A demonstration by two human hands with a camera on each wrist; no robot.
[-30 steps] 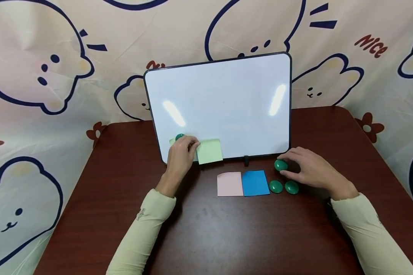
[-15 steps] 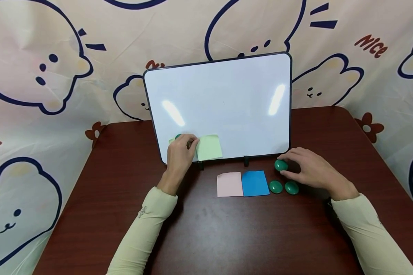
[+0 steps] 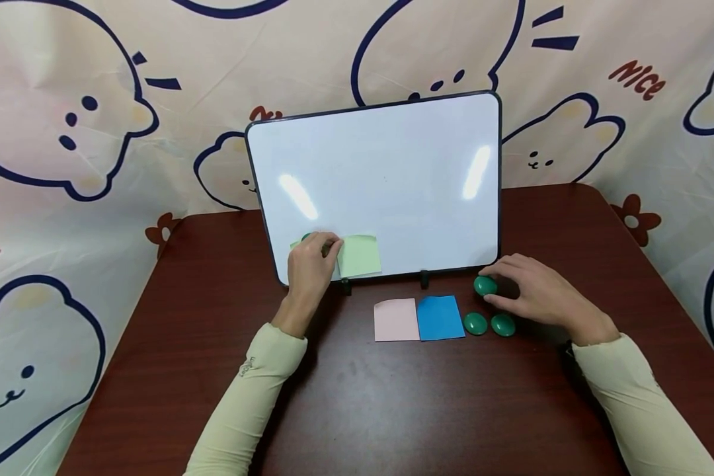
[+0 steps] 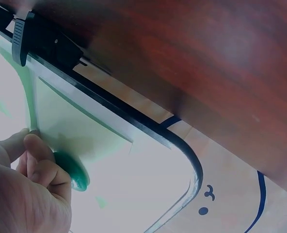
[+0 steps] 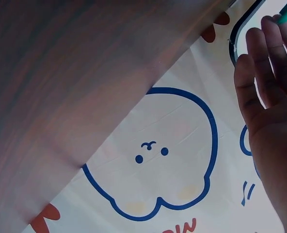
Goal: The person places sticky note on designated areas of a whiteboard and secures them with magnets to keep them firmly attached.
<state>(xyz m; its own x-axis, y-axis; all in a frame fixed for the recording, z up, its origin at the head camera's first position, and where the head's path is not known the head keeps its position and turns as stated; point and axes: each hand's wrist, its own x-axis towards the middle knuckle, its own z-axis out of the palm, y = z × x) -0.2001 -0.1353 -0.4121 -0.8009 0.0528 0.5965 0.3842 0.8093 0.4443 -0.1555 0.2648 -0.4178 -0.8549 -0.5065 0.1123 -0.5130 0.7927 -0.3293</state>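
Observation:
My left hand (image 3: 311, 266) pinches the left edge of a pale green sticky note (image 3: 359, 256) at the lower left of the whiteboard (image 3: 381, 178). In the left wrist view, a second pale green sticky note (image 4: 80, 119) lies on the board beside that hand, with a round green magnet (image 4: 71, 171) by the curled fingers. In the head view my hand covers most of this second note. Over the table at the board's lower right corner, my right hand (image 3: 538, 291) holds another green magnet (image 3: 484, 285) between thumb and fingers.
A pink sticky note (image 3: 396, 320) and a blue one (image 3: 440, 318) lie side by side on the dark wooden table (image 3: 393, 410). Two green magnets (image 3: 475, 324) rest right of them. Small black feet (image 3: 425, 280) support the board. A printed cloth (image 3: 607, 132) hangs behind.
The pinched green note has risen slightly and its lower edge now lies above the board's bottom frame. My left fingers shifted little. The right hand and its magnet have stayed put.

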